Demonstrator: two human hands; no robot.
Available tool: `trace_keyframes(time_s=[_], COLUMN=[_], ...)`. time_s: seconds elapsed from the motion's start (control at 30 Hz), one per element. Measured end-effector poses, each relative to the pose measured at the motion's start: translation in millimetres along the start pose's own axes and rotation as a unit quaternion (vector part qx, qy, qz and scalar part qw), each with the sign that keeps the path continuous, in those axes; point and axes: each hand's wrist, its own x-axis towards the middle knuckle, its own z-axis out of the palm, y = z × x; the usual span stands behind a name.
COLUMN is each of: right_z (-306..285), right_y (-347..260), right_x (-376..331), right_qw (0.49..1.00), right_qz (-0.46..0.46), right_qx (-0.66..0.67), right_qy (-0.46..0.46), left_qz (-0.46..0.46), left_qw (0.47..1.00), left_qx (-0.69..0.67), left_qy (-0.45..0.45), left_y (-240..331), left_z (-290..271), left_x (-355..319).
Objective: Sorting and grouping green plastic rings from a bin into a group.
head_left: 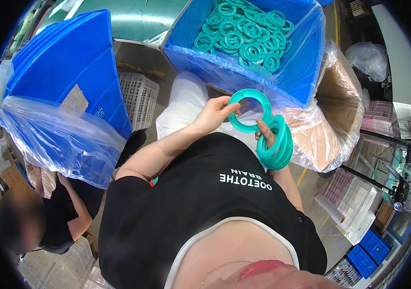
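Note:
A single green plastic ring, flat with small holes along its rim, is pinched at its left side between the thumb and fingers of my left hand. My right hand is closed on a stack of green rings, its fingers passing through their middles. The single ring's lower right edge meets the fingertips of my right hand. Just beyond my hands stands a blue bin lined with clear plastic, and in it lies a heap of loose green rings.
Right of the bin is a brown carton with a clear liner. A large blue bin draped in plastic stands at the left, beside a white crate. Another person sits at lower left. A fan is at far right.

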Motion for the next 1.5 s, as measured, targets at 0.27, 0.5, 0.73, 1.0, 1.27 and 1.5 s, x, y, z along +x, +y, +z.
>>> trace_keyframes(time_s=[0.27, 0.5, 0.73, 1.0, 1.27, 1.5], right_z=[0.8, -91.2, -42.1, -36.0, -21.9, -9.0], right_y=[-3.3, -26.9, -11.4, 34.8, 3.1, 15.6], right_x=[-4.1, 34.8, 20.2, 42.3, 21.9, 23.3], right_qw=[0.998, 0.891, 0.951, 0.969, 0.991, 0.926], right_qz=[0.055, -0.097, 0.016, -0.087, -0.037, -0.277], right_qx=[-0.04, 0.443, 0.302, -0.229, -0.13, -0.243], right_qy=[-0.016, -0.004, -0.069, -0.019, -0.019, 0.081], left_qz=[0.171, -0.079, -0.145, -0.112, 0.002, 0.009], left_qw=[0.923, 0.978, 0.957, 0.982, 0.999, 0.994], left_qx=[0.328, -0.191, -0.238, -0.121, 0.028, 0.104], left_qy=[0.108, 0.033, -0.083, -0.096, -0.045, 0.019], left_y=[5.8, 20.9, 12.7, 34.5, 17.7, 14.1], left_z=[-6.2, -16.4, 3.6, 11.5, 18.2, 14.1], left_x=[10.0, 10.8, 9.4, -0.7, -0.8, 2.9])
